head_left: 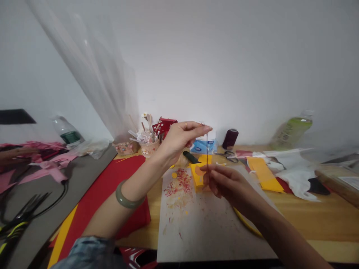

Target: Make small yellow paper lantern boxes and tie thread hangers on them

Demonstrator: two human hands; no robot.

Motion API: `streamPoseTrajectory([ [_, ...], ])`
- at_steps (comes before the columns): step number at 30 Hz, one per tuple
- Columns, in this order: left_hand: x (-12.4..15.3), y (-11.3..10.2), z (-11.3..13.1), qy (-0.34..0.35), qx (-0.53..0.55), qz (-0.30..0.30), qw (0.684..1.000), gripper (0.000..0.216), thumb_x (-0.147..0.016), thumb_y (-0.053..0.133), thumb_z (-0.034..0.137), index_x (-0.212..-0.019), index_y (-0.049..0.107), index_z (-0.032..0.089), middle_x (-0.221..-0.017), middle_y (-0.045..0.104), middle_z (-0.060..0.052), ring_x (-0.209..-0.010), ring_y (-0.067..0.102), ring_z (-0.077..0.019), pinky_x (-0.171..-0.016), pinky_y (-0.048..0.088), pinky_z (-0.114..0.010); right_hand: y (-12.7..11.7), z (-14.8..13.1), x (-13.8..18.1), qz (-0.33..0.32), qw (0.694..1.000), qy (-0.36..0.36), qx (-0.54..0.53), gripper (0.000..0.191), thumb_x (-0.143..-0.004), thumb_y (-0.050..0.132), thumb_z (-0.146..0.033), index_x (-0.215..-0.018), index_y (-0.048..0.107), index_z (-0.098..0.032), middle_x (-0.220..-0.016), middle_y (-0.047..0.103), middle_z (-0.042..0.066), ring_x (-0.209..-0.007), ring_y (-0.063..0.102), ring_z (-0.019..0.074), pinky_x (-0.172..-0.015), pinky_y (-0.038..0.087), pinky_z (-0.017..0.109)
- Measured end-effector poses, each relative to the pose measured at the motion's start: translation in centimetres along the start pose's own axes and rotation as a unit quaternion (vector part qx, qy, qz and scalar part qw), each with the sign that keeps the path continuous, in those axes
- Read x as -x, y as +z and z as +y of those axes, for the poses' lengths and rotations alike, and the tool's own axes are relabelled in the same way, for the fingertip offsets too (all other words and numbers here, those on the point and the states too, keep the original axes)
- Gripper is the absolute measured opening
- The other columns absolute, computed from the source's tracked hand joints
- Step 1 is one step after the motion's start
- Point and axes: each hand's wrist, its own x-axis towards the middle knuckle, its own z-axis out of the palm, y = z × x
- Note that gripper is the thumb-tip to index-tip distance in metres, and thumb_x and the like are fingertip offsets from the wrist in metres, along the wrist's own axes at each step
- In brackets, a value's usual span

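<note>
My left hand (182,137) is raised above the table, fingers pinched on the top end of a thin dark thread (206,151) that hangs straight down. My right hand (224,182) is lower, fingers closed on the thread's bottom end, just above a yellow paper piece (198,175). A green bangle is on my left wrist and a ring on a left finger. Under both hands lies a grey work board (202,224) with red and yellow paper scraps (181,186) scattered on it.
Red paper sheets (112,186) lie left of the board. At the back stand cups of craft sticks (147,144), a dark thread spool (230,138), scissors (228,155), a tissue pack (203,145) and a green bottle (291,130). Yellow and white paper (280,172) lie to the right.
</note>
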Motion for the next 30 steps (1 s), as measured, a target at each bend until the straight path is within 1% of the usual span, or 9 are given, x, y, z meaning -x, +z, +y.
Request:
streamPoseTrajectory([
  [4, -0.5, -0.7, 0.0, 0.006, -0.004, 0.036, 0.999, 0.016, -0.065, 0.074, 0.029, -0.06, 0.067, 0.015, -0.049, 0.044, 0.005, -0.043, 0.027, -0.0026, -0.043, 0.018, -0.023, -0.6, 0.2, 0.9, 0.001, 0.991, 0.009, 0.133, 0.024, -0.071, 0.07, -0.041, -0.076, 0.067, -0.017, -0.061, 0.058, -0.002, -0.05, 0.047, 0.0076, -0.048, 0.036, 0.022],
  [7, -0.6, -1.0, 0.1, 0.017, 0.001, 0.044, 0.999, 0.016, -0.066, 0.074, 0.028, -0.061, 0.067, 0.014, -0.051, 0.045, 0.005, -0.043, 0.028, -0.0023, -0.042, 0.017, -0.023, -1.6, 0.5, 1.9, -0.019, 0.946, -0.03, 0.321, 0.025, -0.076, 0.065, -0.038, -0.095, 0.068, -0.021, -0.082, 0.066, 0.003, -0.065, 0.056, 0.013, -0.057, 0.043, 0.026],
  [10, -0.6, -1.1, 0.3, 0.026, -0.002, 0.03, 0.999, 0.017, -0.066, 0.074, 0.026, -0.058, 0.066, 0.014, -0.052, 0.046, 0.004, -0.043, 0.029, -0.0018, -0.042, 0.017, -0.022, -2.5, 0.5, 2.5, -0.019, 0.904, -0.072, 0.421, 0.028, -0.081, 0.06, -0.039, -0.104, 0.066, -0.025, -0.091, 0.067, 0.004, -0.071, 0.058, 0.0154, -0.062, 0.046, 0.03],
  [16, -0.5, -0.7, 0.6, 0.015, -0.019, -0.002, 1.0, 0.015, -0.066, 0.073, 0.026, -0.058, 0.069, 0.015, -0.063, 0.057, 0.001, -0.045, 0.029, -0.0019, -0.043, 0.018, -0.022, -2.6, -1.5, 2.1, 0.096, 0.901, -0.147, 0.396, 0.029, -0.085, 0.053, -0.046, -0.079, 0.068, -0.021, -0.079, 0.068, 0.004, -0.065, 0.058, 0.0159, -0.054, 0.046, 0.027],
  [20, -0.3, -0.5, 0.7, 0.006, -0.03, -0.007, 1.0, 0.014, -0.064, 0.074, 0.029, -0.061, 0.072, 0.015, -0.069, 0.062, -0.001, -0.047, 0.029, -0.0023, -0.043, 0.018, -0.023, -2.4, -2.5, 1.2, 0.135, 0.913, -0.168, 0.346, 0.026, -0.082, 0.057, -0.044, -0.084, 0.07, -0.021, -0.083, 0.069, 0.005, -0.065, 0.057, 0.0152, -0.052, 0.045, 0.025],
  [24, 0.0, -0.3, 0.8, 0.008, -0.031, -0.026, 0.999, 0.014, -0.065, 0.073, 0.028, -0.058, 0.072, 0.016, -0.072, 0.064, -0.002, -0.048, 0.031, -0.0027, -0.042, 0.018, -0.022, -1.9, -2.7, 0.5, 0.105, 0.933, -0.157, 0.307, 0.034, -0.085, 0.053, -0.045, -0.11, 0.066, -0.026, -0.098, 0.067, 0.005, -0.067, 0.056, 0.0136, -0.061, 0.048, 0.03],
  [26, 0.1, -0.2, 0.7, 0.005, -0.023, -0.041, 0.999, 0.014, -0.065, 0.074, 0.028, -0.057, 0.072, 0.016, -0.075, 0.064, -0.003, -0.048, 0.031, -0.0025, -0.042, 0.016, -0.022, -1.2, -2.7, 0.2, 0.06, 0.944, -0.147, 0.29, 0.035, -0.085, 0.053, -0.044, -0.113, 0.064, -0.027, -0.098, 0.065, 0.004, -0.076, 0.057, 0.0151, -0.07, 0.047, 0.033],
  [28, 0.1, -0.2, 0.5, -0.003, -0.016, -0.049, 0.999, 0.013, -0.065, 0.074, 0.028, -0.059, 0.073, 0.017, -0.076, 0.064, -0.003, -0.048, 0.03, -0.0023, -0.042, 0.015, -0.022, -0.4, -2.7, -0.1, 0.025, 0.954, -0.142, 0.263, 0.026, -0.083, 0.057, -0.042, -0.096, 0.069, -0.023, -0.092, 0.065, 0.003, -0.084, 0.057, 0.0167, -0.075, 0.045, 0.033],
  [30, 0.0, -0.2, 0.3, -0.012, -0.011, -0.055, 0.998, 0.012, -0.064, 0.075, 0.029, -0.06, 0.073, 0.017, -0.077, 0.064, -0.003, -0.048, 0.031, -0.0024, -0.042, 0.015, -0.022, 0.2, -2.6, -0.4, 0.03, 0.962, -0.13, 0.239, 0.021, -0.077, 0.063, -0.04, -0.07, 0.065, -0.02, -0.078, 0.061, 0.001, -0.077, 0.055, 0.0152, -0.072, 0.043, 0.031],
])
